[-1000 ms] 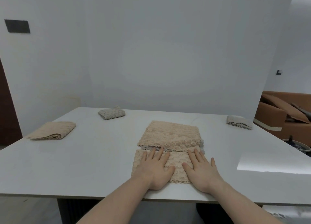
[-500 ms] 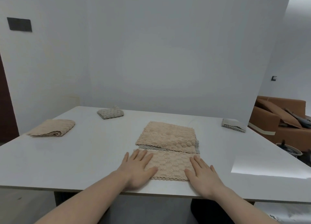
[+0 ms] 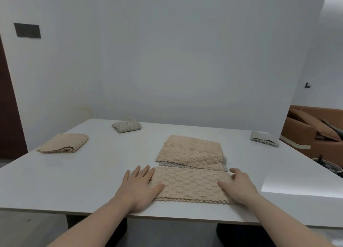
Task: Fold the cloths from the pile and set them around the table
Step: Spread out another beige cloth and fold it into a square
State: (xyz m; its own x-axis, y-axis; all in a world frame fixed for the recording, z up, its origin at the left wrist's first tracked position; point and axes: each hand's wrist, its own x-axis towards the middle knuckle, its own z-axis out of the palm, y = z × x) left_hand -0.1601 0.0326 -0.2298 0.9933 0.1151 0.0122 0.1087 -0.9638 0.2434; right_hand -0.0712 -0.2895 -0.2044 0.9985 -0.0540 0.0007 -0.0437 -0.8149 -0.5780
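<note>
The beige cloth (image 3: pixel 189 186) being folded lies flat at the near edge of the worktop (image 3: pixel 96 174), a little right of the middle, already doubled into a strip. Its long axis runs left to right, parallel to that near edge.

The left hand (image 3: pixel 138 188) rests at the strip's left end, fingers straight and spread, mostly on the bare worktop with the thumb lying on the fabric. The right hand (image 3: pixel 238 188) sits at the right end, fingers loosely bent over the corner; whether they pinch the fabric or merely press it cannot be told. Each hand is thus nearest its own short end, and the cloth's middle lies between them.

Just behind the strip, touching or nearly touching its far edge, is the pile (image 3: pixel 191 152): a beige cloth on top with a grey one showing beneath.

The next fold probably brings one short end across to the other, so either hand could lead. Three folded cloths already sit apart: a beige one (image 3: pixel 64 142) by the left edge, a grey one (image 3: pixel 126 126) near the far-left corner, and a pale one (image 3: pixel 264 141) at the far-right corner.
</note>
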